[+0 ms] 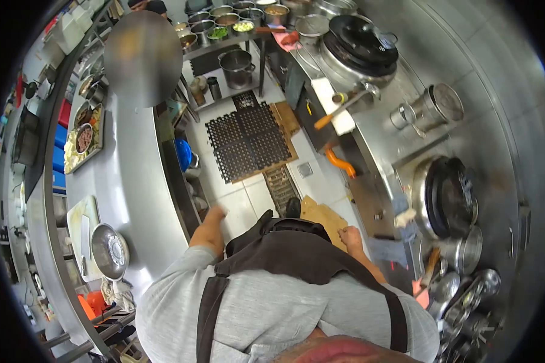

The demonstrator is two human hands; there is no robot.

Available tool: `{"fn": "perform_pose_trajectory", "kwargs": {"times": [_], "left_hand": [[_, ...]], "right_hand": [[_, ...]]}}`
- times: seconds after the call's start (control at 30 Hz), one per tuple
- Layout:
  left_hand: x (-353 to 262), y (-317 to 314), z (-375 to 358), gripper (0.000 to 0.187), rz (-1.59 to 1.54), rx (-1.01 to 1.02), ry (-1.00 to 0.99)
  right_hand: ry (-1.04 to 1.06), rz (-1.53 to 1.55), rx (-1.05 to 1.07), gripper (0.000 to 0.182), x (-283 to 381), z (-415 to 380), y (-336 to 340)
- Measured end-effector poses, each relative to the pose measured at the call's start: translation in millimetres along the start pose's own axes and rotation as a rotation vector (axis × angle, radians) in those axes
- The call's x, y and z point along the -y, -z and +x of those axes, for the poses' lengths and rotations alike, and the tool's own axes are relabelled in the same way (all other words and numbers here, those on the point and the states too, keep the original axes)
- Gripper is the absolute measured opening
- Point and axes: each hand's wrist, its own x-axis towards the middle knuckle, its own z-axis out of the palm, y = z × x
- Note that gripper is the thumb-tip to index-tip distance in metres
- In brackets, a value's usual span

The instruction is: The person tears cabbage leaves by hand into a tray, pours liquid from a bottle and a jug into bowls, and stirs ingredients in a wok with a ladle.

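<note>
My left hand (217,216) hangs beside the left steel counter (136,160), apart from it. Motion blurs its fingers, so their shape does not show. On my other side, my right hand (348,235) is held low over a piece of brown cardboard (322,219) on the floor. Its fingers are curled in, and no object shows in them. A steel bowl (110,251) and a white cutting board (83,227) with a cleaver (85,242) on it lie on the left counter.
A black rubber mat (248,142) covers the floor ahead. On the right stand woks with black lids (451,190), a ladle (345,106) and an orange pipe (340,162). Pots of food (227,20) line the back. A person with a blurred head is near the left counter.
</note>
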Motion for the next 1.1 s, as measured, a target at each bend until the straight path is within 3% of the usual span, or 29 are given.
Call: {"fn": "perform_pose_trajectory", "kwargs": {"times": [0.03, 0.07, 0.13, 0.17, 0.23, 0.3, 0.37, 0.43, 0.47, 0.5, 0.53, 0.6, 0.67, 0.7, 0.73, 0.83, 0.87, 0.93, 1.0, 1.07, 1.1], "left_hand": [[18, 17, -49, 0.041, -0.081, 0.131, 0.265], [-22, 101, -166, 0.034, 0.465, 0.052, -0.265], [-15, 114, -146, 0.025, 0.239, 0.578, 0.2], [-8, 114, -136, 0.025, 0.218, 0.567, 0.231], [14, 93, -129, 0.038, -0.453, 0.327, 0.68], [8, 91, -106, 0.027, -0.02, 0.274, 0.43], [-28, 86, -79, 0.02, -0.182, 0.254, 0.601], [-40, 46, -35, 0.023, -0.55, 0.232, 0.637], [-113, 117, -49, 0.03, -0.381, 0.347, 0.504], [-34, 10, 24, 0.035, -0.355, 0.189, 0.264], [-80, 46, 27, 0.037, -0.206, 0.065, 0.313], [-65, 77, 55, 0.034, -0.052, 0.126, 0.049], [-81, 175, 37, 0.032, -0.498, 0.151, 0.256], [-43, 174, 64, 0.032, -0.382, 0.271, 0.216], [-26, 199, 72, 0.031, -0.439, 0.326, 0.435], [54, 242, 126, 0.032, 0.243, 0.413, 0.194], [35, 289, 112, 0.03, -0.337, 0.016, 0.629], [54, 334, 146, 0.029, -0.29, -0.006, 0.564], [34, 383, 162, 0.024, -0.768, -0.198, 0.496], [59, 408, 218, 0.016, -1.039, -0.106, 0.317], [56, 436, 234, 0.024, -1.1, -0.179, 0.316]], "right_hand": [[0.112, -0.051, -0.025, 0.033, 14, 14, 8], [0.225, -0.103, -0.046, 0.033, 25, 33, 17], [0.255, -0.116, 0.073, 0.031, 43, 63, 33], [0.25, -0.055, 0.089, 0.03, 54, 83, 41], [0.317, -0.08, 0.176, 0.027, 80, 114, 65], [0.424, -0.25, 0.254, 0.027, 117, 137, 102], [0.552, -0.378, 0.285, 0.027, 152, 180, 117], [0.647, -0.451, 0.357, 0.027, 193, 207, 123], [0.7, -0.498, 0.425, 0.028, 216, 217, 125], [0.702, -0.573, 0.491, 0.028, 247, 219, 128], [0.789, -0.476, 0.481, 0.027, 266, 225, 121], [0.906, -0.46, 0.473, 0.023, 302, 242, 93], [0.952, -0.383, 0.481, 0.02, 351, 258, 73], [0.937, -0.332, 0.412, 0.02, 388, 254, 74], [0.918, -0.284, 0.354, 0.02, 419, 245, 77], [1.066, -0.049, 0.339, 0.022, 507, 249, 90], [1.06, -0.051, 0.348, 0.022, 519, 254, 90], [1.007, -0.114, 0.218, 0.025, 556, 276, 94], [0.85, -0.046, 0.194, 0.026, 573, 300, 101], [0.757, -0.104, 0.11, 0.026, 576, 323, 101], [0.732, -0.17, 0.092, 0.026, 568, 338, 96]]}}
